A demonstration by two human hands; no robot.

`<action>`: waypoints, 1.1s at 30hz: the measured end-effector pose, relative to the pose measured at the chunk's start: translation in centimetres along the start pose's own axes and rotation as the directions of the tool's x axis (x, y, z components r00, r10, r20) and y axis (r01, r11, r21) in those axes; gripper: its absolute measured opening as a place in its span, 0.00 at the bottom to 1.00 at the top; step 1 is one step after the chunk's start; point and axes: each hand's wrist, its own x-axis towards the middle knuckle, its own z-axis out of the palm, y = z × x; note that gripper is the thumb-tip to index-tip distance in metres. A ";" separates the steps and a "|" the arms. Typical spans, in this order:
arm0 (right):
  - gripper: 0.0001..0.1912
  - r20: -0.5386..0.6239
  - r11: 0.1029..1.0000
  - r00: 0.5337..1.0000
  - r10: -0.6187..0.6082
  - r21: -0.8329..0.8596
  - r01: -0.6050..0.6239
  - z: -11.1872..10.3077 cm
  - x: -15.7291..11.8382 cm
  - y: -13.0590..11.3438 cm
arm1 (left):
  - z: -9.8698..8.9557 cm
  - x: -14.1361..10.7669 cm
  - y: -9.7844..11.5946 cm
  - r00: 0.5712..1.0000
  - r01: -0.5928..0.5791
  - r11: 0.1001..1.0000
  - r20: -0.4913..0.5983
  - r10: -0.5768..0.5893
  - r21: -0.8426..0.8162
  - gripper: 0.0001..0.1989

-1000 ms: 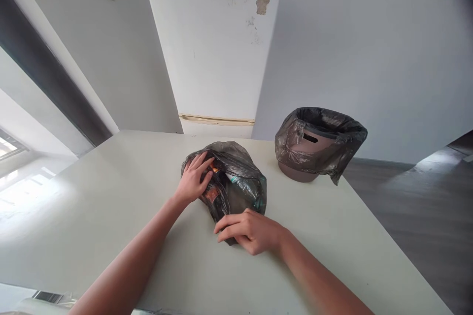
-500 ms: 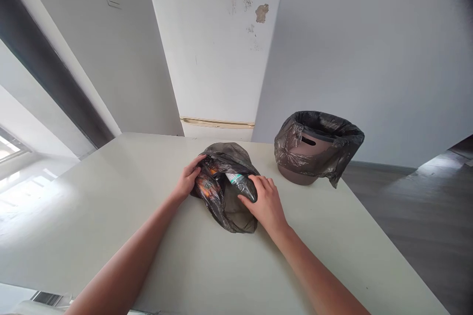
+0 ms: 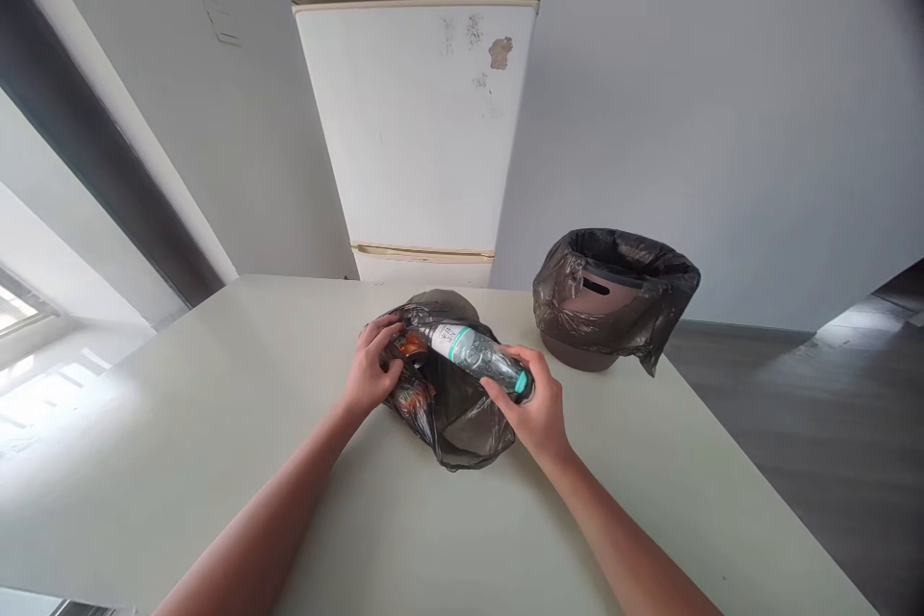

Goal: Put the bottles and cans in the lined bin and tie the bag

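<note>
A clear plastic bottle (image 3: 480, 356) with a white and teal label and a teal cap lies slanted across a thin black plastic bag (image 3: 462, 423) on the table. Around its capped end, my right hand (image 3: 538, 399) is closed. My left hand (image 3: 372, 366) grips the bag's left edge, fingers curled over the plastic. Close to those fingers, an orange and dark can (image 3: 411, 346) shows in the bag's opening. More orange shows through the film below it; what that is I cannot make out. The bottle's far end is partly inside the bag.
A brownish bin (image 3: 588, 361) lined with a black bag stands at the right rear of the pale table (image 3: 346, 520). Behind the table is a white fridge (image 3: 419, 135). The table's right edge drops to a grey floor (image 3: 780, 404).
My right hand has drawn the bottle out of the bag toward the right, so its label and cap now show. The view has tilted slightly upward.
</note>
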 end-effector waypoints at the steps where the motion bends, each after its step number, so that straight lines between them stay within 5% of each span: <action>1: 0.23 0.007 0.997 1.000 0.031 0.073 -0.031 -0.1 0.0 0.1 | -0.1 -0.1 0.6 0.997 -0.036 0.998 -0.062 0.039 0.054 0.27; 5: 0.21 0.038 0.961 0.993 0.112 0.249 -0.118 -0.6 0.2 0.6 | -0.4 -0.6 2.5 0.965 -0.226 0.965 -0.109 0.240 0.131 0.28; 10: 0.19 0.211 0.928 0.975 0.072 0.343 -0.143 -0.7 0.4 1.2 | -0.1 -1.1 3.9 0.916 -0.397 0.905 0.127 0.380 0.155 0.31; 14: 0.27 0.199 0.888 0.974 0.108 0.421 -0.185 0.0 0.3 1.8 | -0.1 -0.8 4.3 0.905 -0.396 0.904 0.237 0.354 0.162 0.31; 18: 0.21 0.228 0.943 0.963 0.144 0.263 -0.204 0.7 0.0 2.6 | -1.3 -0.2 2.9 0.969 -0.238 0.946 -0.011 0.246 0.220 0.31; 20: 0.19 0.197 0.956 0.960 0.197 0.180 -0.233 0.9 -0.2 3.0 | -2.6 0.3 1.4 0.962 -0.111 0.967 -0.219 0.163 0.231 0.31; 23: 0.16 0.091 0.966 0.975 0.203 0.146 -0.215 0.8 -0.3 3.6 | -5.0 0.8 -1.7 0.856 0.173 0.963 -0.515 -0.043 0.206 0.31; 25: 0.12 0.008 0.980 0.984 0.178 0.086 -0.178 0.7 -0.2 3.9 | -6.8 0.9 -4.1 0.757 0.378 0.917 -0.613 -0.227 0.127 0.31; 29: 0.17 -0.163 0.983 0.980 0.114 -0.123 -0.135 0.5 0.0 3.7 | -9.4 0.1 -8.3 0.603 0.626 0.779 -0.647 -0.467 0.021 0.29; 33: 0.29 -0.259 0.951 0.945 -0.199 -0.282 0.124 -0.3 -0.1 2.5 | -10.1 -0.9 -10.5 0.563 0.694 0.719 -0.657 -0.501 0.046 0.29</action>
